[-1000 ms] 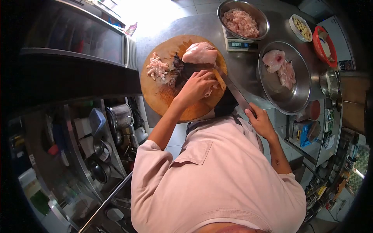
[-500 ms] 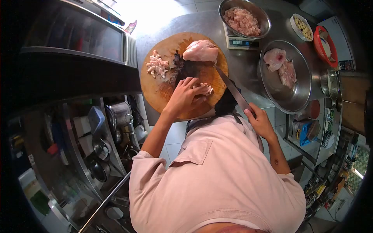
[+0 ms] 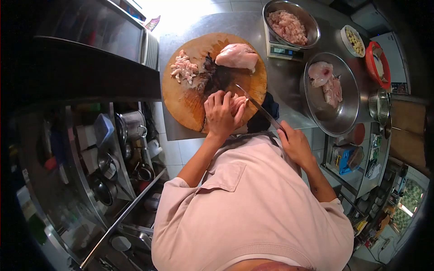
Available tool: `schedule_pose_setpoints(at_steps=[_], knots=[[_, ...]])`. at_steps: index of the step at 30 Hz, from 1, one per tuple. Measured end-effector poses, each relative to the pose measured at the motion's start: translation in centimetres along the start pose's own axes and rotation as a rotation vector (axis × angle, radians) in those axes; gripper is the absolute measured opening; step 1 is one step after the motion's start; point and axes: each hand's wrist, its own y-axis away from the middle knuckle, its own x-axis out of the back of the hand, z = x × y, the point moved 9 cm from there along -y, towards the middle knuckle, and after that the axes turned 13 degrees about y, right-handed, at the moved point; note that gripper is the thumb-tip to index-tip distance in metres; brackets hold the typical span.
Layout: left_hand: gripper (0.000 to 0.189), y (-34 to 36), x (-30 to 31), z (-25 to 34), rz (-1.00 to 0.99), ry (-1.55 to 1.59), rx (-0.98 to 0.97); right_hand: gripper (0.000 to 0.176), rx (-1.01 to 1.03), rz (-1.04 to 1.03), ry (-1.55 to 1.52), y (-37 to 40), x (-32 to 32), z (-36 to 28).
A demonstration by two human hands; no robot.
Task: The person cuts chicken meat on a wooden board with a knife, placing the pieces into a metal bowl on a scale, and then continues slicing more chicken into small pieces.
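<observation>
My left hand [image 3: 219, 113] presses down on a pale pink piece of chicken [image 3: 237, 103] at the near side of the round wooden chopping board [image 3: 181, 106]. Its fingers are bent over the meat and partly cover it. In my right hand [image 3: 294, 143] is the handle of a long knife [image 3: 263, 112]. The blade points up and left, its edge beside the right end of the held piece. A large chicken breast [image 3: 236, 57] lies at the board's upper right. Small cut chicken pieces [image 3: 184, 67] form a heap at the upper left.
A steel bowl of chopped meat [image 3: 312, 45] sits on a digital scale [image 3: 284, 52]. To the right stand an oval steel basin [image 3: 337, 128] with chicken pieces, a white dish [image 3: 353, 40] and a red basket [image 3: 371, 67]. A dark cloth [image 3: 270, 106] lies by the board's right edge.
My left hand has shifted right and flattened over the chicken piece. The knife has moved left and down, from near the large breast to beside the held piece.
</observation>
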Motion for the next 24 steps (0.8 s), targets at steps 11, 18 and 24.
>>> schedule_pose_setpoints(at_steps=[11,18,24], knots=[[0.017,0.9,-3.3,-1.6,-0.072,0.376,-0.004,0.020,0.008,-0.102,0.094,0.8,-0.1,-1.0],[0.017,0.8,-2.4,-1.3,-0.061,0.416,-0.008,0.021,0.017,-0.175,0.109,1.0,0.1,-1.4],[0.016,0.8,-2.9,-1.9,-0.102,0.439,-0.002,0.021,0.053,-0.175,0.144,-0.6,-1.7,-2.2]])
